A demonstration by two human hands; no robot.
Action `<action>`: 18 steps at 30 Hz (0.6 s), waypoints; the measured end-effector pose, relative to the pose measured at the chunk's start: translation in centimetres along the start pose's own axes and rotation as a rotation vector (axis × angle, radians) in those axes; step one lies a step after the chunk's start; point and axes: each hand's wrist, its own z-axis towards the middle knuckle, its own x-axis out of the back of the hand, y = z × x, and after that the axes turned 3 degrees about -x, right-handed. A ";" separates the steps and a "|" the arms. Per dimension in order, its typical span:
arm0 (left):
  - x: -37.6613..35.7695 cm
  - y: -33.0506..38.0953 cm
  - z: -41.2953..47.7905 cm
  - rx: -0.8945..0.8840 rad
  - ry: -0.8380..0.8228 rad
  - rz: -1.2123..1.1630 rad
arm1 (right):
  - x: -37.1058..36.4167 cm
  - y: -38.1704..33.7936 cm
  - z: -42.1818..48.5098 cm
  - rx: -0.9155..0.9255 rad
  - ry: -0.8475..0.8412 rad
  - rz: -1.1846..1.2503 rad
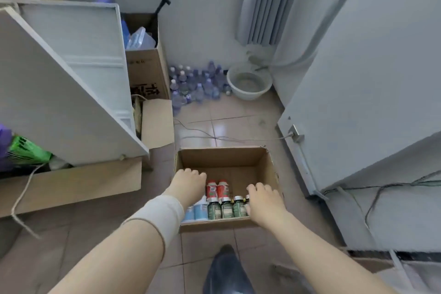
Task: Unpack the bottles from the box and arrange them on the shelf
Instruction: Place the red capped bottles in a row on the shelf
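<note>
An open cardboard box (224,157) stands on the tiled floor in front of me. Inside it are two red bottles (217,190), several dark green bottles (226,209) with white caps, and light blue bottles (198,211) at the near left. My left hand (188,185), with a beige wrap on its wrist, reaches into the box's left side, fingers bent downward beside the red bottles. My right hand (263,203) is over the box's right side, covering the end of the green row. Whether either hand grips a bottle is hidden.
A white cabinet (71,79) leans at the left over a long carton (78,184). Tall cartons (148,67) stand behind it. Water bottles (195,83) and a basin (249,82) sit by the far wall. A white unit (370,102) stands at the right, with cables on the floor.
</note>
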 end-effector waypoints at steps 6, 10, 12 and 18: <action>-8.0 -1.4 10.2 0.054 -0.225 -0.183 | -6.0 0.5 11.5 0.066 -0.196 0.048; -13.3 -2.4 17.6 0.064 -0.214 -0.257 | -10.2 0.3 20.3 0.047 -0.230 0.152; -15.7 -2.9 21.5 0.070 -0.195 -0.270 | -12.6 0.1 24.4 -0.005 -0.261 0.221; -21.0 -3.5 29.8 -0.036 -0.287 -0.367 | -19.1 -0.5 31.7 -0.168 -0.497 0.462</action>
